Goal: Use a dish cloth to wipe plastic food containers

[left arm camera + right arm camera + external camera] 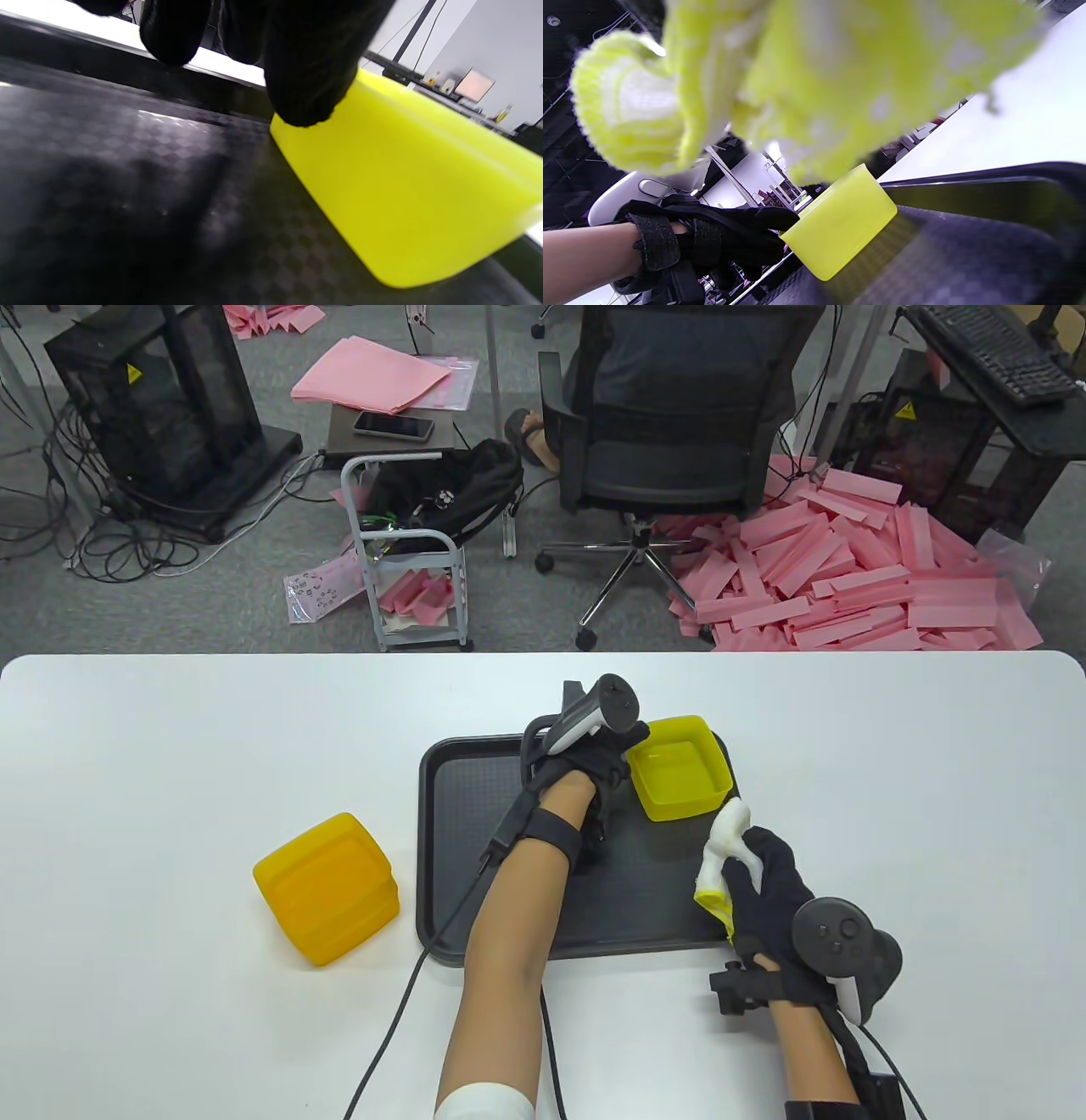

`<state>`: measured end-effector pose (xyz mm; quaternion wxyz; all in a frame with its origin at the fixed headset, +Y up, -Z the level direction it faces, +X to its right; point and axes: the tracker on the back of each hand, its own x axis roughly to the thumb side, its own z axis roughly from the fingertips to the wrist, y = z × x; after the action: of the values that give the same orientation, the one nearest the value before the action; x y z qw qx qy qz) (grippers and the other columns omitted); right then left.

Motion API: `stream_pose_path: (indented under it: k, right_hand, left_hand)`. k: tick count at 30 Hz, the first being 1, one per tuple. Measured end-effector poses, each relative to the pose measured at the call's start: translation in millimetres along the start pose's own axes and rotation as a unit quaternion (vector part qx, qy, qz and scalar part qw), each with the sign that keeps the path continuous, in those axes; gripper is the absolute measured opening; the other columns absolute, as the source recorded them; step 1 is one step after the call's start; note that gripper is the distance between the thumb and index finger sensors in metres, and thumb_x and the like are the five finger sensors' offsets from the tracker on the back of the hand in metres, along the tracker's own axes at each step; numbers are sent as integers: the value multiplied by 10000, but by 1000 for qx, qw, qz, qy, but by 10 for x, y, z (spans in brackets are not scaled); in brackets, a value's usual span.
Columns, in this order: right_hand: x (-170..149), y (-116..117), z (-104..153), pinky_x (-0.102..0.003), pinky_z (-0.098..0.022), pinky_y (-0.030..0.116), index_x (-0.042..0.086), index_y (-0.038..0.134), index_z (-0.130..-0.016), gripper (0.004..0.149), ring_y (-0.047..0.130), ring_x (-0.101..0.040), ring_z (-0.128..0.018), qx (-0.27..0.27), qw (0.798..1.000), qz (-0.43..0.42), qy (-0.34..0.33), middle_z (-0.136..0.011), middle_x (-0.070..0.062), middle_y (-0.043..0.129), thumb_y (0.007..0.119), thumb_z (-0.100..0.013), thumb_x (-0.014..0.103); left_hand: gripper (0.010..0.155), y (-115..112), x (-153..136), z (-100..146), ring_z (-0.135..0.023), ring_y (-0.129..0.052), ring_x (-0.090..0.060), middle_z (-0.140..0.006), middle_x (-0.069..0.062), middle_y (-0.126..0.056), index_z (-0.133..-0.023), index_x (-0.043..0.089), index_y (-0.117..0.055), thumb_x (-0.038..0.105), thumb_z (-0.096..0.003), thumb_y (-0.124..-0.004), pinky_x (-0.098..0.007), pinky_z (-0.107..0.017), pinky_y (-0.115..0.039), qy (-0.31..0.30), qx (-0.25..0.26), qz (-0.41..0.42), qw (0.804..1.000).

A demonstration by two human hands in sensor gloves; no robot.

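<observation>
White table (170, 746) with black tray (441, 848); pink foam and an office chair (670, 432) on the floor behind. Open tub (679, 768) in the tray's far right corner, left hand (585, 763) touching its rim, grip unclear; stacked tubs (327, 889) left of tray. Left wrist: fingertips (309, 84) at tub wall (403, 190). Right wrist: cloth (797, 76) bunched in right hand (768, 891), blocking most of the view.
</observation>
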<state>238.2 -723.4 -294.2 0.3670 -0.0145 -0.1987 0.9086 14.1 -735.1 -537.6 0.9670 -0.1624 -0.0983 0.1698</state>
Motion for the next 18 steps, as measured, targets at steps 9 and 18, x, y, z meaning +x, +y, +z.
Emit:
stream_pose_path:
  k: [9, 18]
  right_hand:
    - [8, 27, -3, -349, -282, 876, 201, 578, -1012, 537, 949, -309, -513, 12, 1000, 7, -5, -818, -48, 850, 752, -566, 445]
    - [12, 40, -5, -346, -286, 876, 205, 579, -1011, 535, 948, -306, -516, 17, 1000, 1, -15, -818, -43, 849, 750, -566, 449]
  left_hand:
    - [476, -83, -131, 145, -887, -787, -368, -1106, 3, -737, -912, 433, -865, 412, -439, -918, -550, -577, -704, -8, -30, -57, 998]
    - [448, -112, -218, 518, -704, -927, -345, -817, -25, -985, -815, 356, -952, 493, -391, -903, -511, -461, -780, -74, 34, -90, 993]
